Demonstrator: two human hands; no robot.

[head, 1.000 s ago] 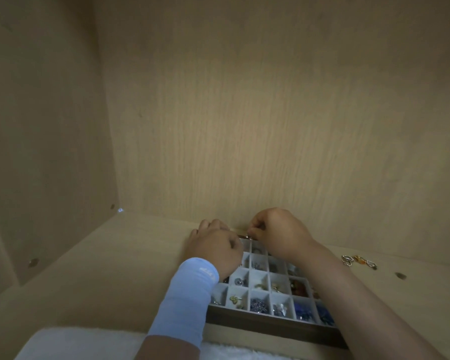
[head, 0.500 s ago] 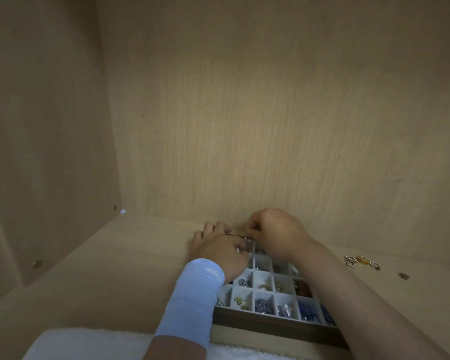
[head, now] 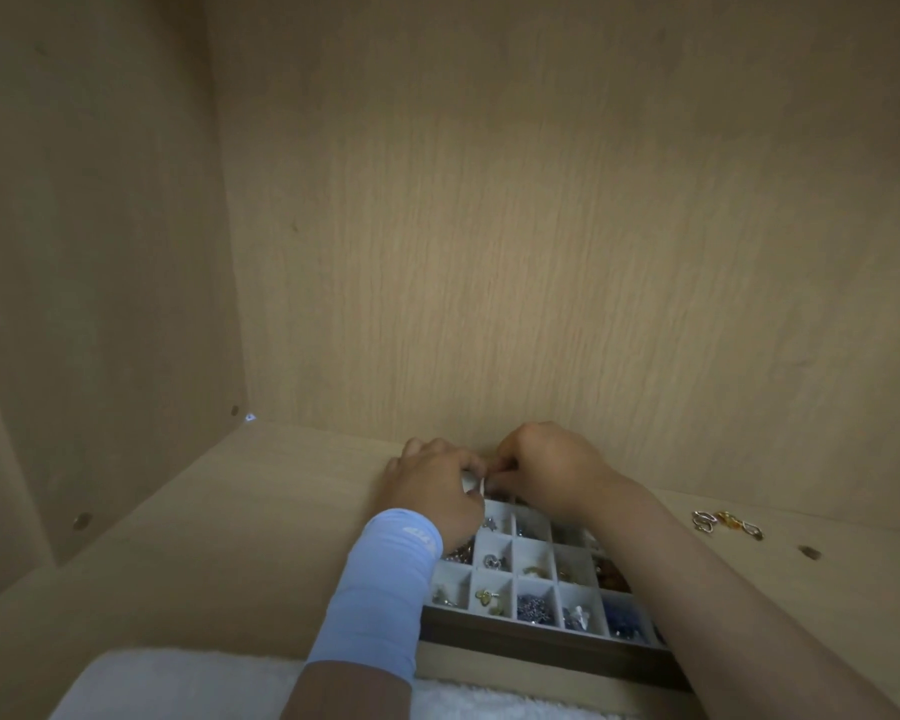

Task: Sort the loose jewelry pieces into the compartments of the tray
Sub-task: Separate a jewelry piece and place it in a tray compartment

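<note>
The light-blue sleeve (head: pixel 385 579) on the left wrist carries a small white logo (head: pixel 420 535), too blurred to read. The tray (head: pixel 541 642) has a dark wooden rim and a white grid of compartments holding silver, gold, amber and blue pieces. It lies on the wooden surface (head: pixel 230 537), near the front edge. The left hand (head: pixel 432 493) and right hand (head: pixel 546 470) meet over the tray's far left corner, fingers curled, both pinching a small silvery piece (head: pixel 480 484). Loose jewelry pieces (head: pixel 728 524) lie on the surface, right of the tray.
</note>
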